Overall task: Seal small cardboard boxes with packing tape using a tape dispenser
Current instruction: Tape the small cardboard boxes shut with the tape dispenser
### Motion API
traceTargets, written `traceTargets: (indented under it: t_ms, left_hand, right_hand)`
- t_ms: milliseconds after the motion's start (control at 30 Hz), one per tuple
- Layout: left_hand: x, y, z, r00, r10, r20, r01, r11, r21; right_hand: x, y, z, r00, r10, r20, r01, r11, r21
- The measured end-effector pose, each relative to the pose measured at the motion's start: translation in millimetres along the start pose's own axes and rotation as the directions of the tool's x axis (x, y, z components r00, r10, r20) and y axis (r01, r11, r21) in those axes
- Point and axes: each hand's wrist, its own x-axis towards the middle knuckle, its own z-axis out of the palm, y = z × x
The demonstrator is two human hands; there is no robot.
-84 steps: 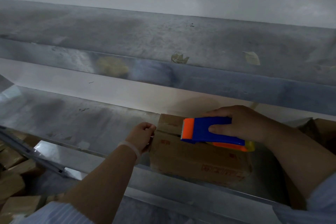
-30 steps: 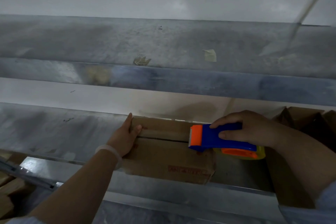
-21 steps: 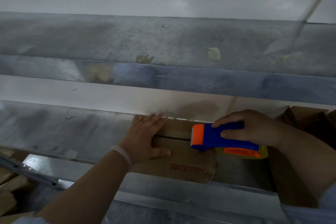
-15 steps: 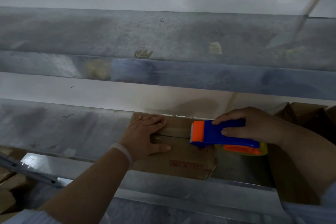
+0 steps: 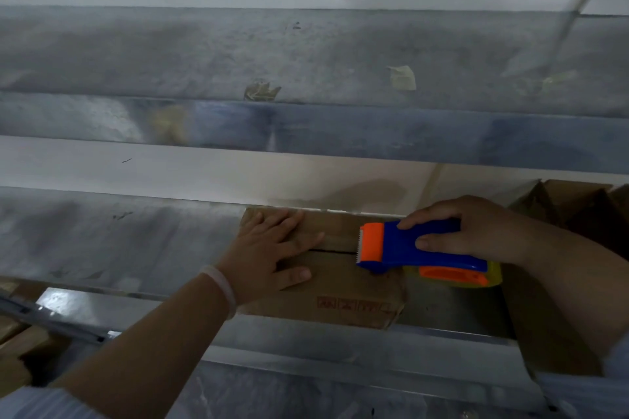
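Observation:
A small brown cardboard box (image 5: 343, 289) lies on a grey metal shelf (image 5: 102, 235), its top flaps closed with a dark seam between them. My left hand (image 5: 272, 255) lies flat on the left part of the top, fingers spread, pressing the flaps down. My right hand (image 5: 473, 231) grips the blue handle of a blue and orange tape dispenser (image 5: 401, 248). The dispenser's orange toothed end sits on the seam at the right part of the box top. Its yellow tape roll (image 5: 490, 277) hangs past the box's right side.
Open brown boxes (image 5: 571, 204) stand at the right, behind and below my right arm. More cardboard boxes (image 5: 17, 350) lie at the lower left below the shelf. A metal rail (image 5: 306, 340) runs along the shelf's front edge. Tape scraps (image 5: 403, 77) stick to the upper metal beam.
My left hand moved from the box's left end onto its top and pressed flat. The box was turned so the seam faces up. The dispenser stayed on the box's right part.

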Motion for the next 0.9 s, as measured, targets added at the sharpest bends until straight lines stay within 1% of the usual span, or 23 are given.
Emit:
traceTargets:
  t_ms: [100,200,367,467,533,567,600,700,900]
  left_hand:
    - [1.2,0.5,1.6,1.000,-0.005,0.018,0.005,0.999,0.041]
    - [3.3,1.9,1.2,1.000,-0.020,0.021,0.019,0.999,0.051]
    - [2.8,9.0,-8.1,1.000,0.000,0.030,-0.002,0.999,0.048]
    - [7.6,18.0,-14.3,1.000,0.011,0.014,-0.013,0.995,0.103]
    - [11.3,32.2,-14.2,0.999,0.032,-0.009,-0.032,0.999,0.026]
    - [12.0,40.1,-11.8,0.999,0.044,0.007,-0.044,0.999,-0.023]
    - [12.4,46.9,-7.5,0.998,0.061,0.035,-0.060,0.998,-0.027]
    - [11.6,52.2,6.4,0.995,0.071,0.072,-0.076,0.995,0.071]
    - [13.7,47.5,9.7,0.996,0.063,0.056,-0.066,0.997,0.049]
  right_hand:
    - [0.7,-2.2,2.0,1.000,0.001,0.001,-0.001,1.000,-0.002]
    - [2.5,-5.5,2.7,1.000,0.008,0.012,-0.008,1.000,-0.027]
    - [3.2,-7.6,2.3,1.000,0.011,0.011,-0.010,0.999,-0.035]
    - [3.3,-6.6,2.4,1.000,0.006,-0.001,-0.007,0.999,-0.039]
    - [3.3,-6.0,1.9,1.000,0.003,-0.005,-0.003,0.999,-0.043]
    - [3.3,-5.7,2.0,1.000,0.000,-0.002,0.000,0.999,-0.045]
    - [3.5,-5.2,2.3,1.000,-0.003,0.002,0.003,0.999,-0.049]
    - [4.9,-4.8,2.5,1.000,-0.004,0.007,0.005,0.999,-0.050]
    - [2.6,-0.9,-2.1,0.999,0.013,0.041,-0.012,0.999,-0.035]
